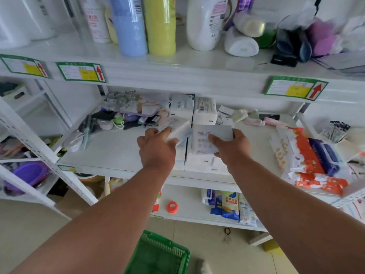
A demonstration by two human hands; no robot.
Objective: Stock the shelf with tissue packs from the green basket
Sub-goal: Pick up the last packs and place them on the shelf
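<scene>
Left hand (156, 145): closed round a tilted, white plastic-wrapped tissue pack (177, 130), centre frame.
Right hand (230, 144): clasping a second white film-wrapped pack (207, 139).
Handling: probably light, squashy, slippery (grip the ends).
Green plastic mesh basket (158, 254): bottom centre.

White metal shelving (177, 68), beige tiled floor (29, 224), bright even light.

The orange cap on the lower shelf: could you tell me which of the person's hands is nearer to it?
Left. The left hand is up on the middle shelf, almost directly above the orange cap; the right hand is on the same shelf but farther to the right.
</scene>
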